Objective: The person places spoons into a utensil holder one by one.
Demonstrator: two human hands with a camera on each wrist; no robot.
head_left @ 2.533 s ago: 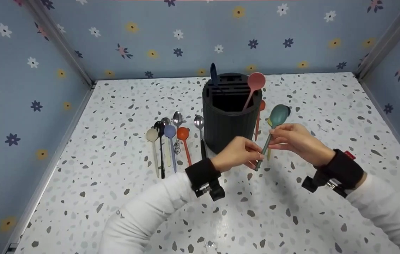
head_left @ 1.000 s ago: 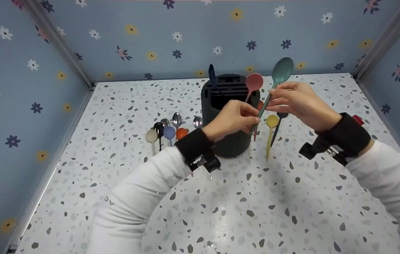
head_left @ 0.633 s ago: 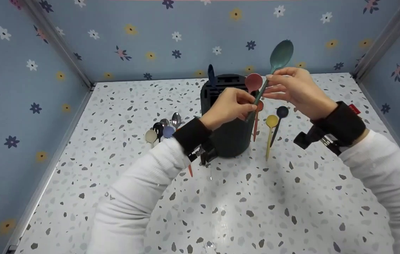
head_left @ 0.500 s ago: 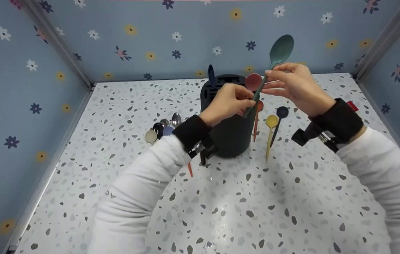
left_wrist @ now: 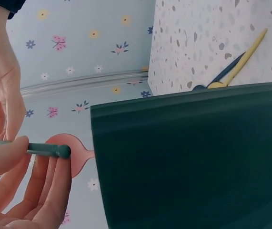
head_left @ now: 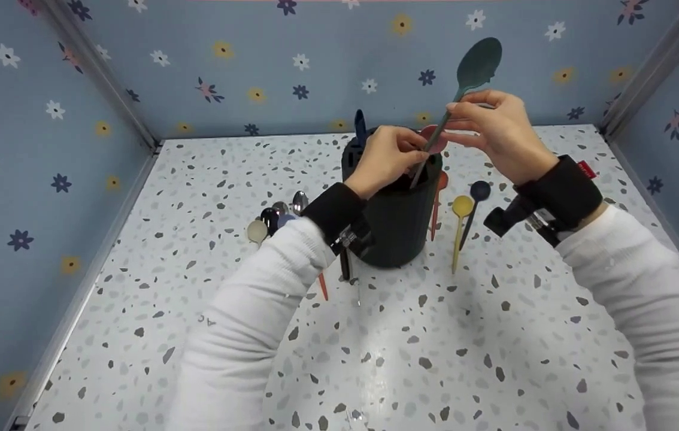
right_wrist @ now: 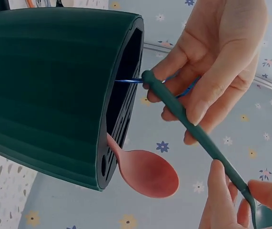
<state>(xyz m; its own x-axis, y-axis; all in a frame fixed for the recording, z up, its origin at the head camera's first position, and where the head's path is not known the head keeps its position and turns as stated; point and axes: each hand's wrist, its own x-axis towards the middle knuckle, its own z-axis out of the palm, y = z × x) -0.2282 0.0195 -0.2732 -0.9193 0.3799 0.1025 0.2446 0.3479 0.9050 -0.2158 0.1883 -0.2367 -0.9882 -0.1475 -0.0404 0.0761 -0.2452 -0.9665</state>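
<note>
A teal spoon (head_left: 476, 64) stands nearly upright, bowl up, over a dark green slotted holder (head_left: 396, 224). My right hand (head_left: 454, 123) pinches its handle just below the bowl. My left hand (head_left: 418, 154) pinches the lower handle, whose tip (right_wrist: 149, 76) is at the holder's opening (right_wrist: 126, 90). In the left wrist view my fingers (left_wrist: 12, 157) grip the teal handle end (left_wrist: 50, 150). A pink spoon (right_wrist: 147, 174) and a dark blue spoon (head_left: 361, 127) stand in the holder.
An orange spoon (head_left: 437, 206), a yellow spoon (head_left: 458, 230) and a navy spoon (head_left: 476, 200) lie on the speckled table (head_left: 435, 347) right of the holder. Several more spoons (head_left: 258, 230) lie to its left, partly hidden by my arm. Flowered walls close three sides.
Both hands have lifted the teal spoon from low in front of the holder up and back. Its handle tip now sits over the holder's opening.
</note>
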